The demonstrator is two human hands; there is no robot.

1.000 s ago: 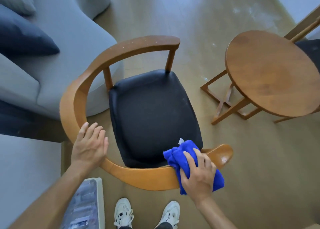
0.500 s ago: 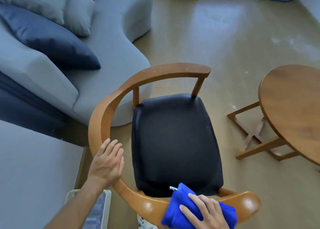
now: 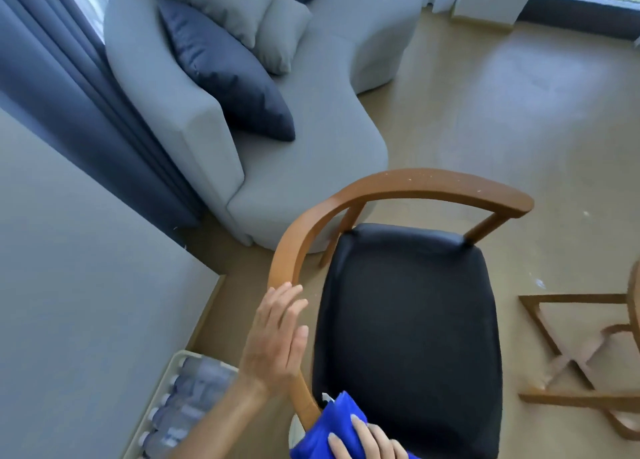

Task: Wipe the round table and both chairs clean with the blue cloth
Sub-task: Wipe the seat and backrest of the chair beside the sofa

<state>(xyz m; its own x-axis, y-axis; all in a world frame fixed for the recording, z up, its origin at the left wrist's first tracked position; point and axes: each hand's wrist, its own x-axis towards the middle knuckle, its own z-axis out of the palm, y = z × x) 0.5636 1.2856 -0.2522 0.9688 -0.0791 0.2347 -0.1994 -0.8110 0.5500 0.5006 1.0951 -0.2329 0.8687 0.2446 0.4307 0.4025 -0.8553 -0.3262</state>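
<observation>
A wooden chair [image 3: 398, 184] with a curved backrest rail and a black padded seat [image 3: 408, 320] fills the lower middle. My left hand [image 3: 277, 340] rests flat with straight fingers on the left part of the rail. At the bottom edge my right hand [image 3: 363, 441] presses the bunched blue cloth [image 3: 325, 427] onto the near part of the rail; its fingers lie spread over the cloth and the rest of the hand is cut off by the frame. Only the rim and crossed wooden legs of the round table [image 3: 588, 365] show at the right edge.
A grey curved sofa [image 3: 311, 119] with grey cushions and a dark blue cushion [image 3: 225, 70] stands behind the chair. Dark curtains [image 3: 69, 94] hang at left above a grey surface [image 3: 86, 302]. A pack of water bottles [image 3: 183, 399] lies on the floor at lower left.
The view has swung up and left, so the table has slid almost out of frame. My right hand with the cloth has moved left along the rail toward my left hand.
</observation>
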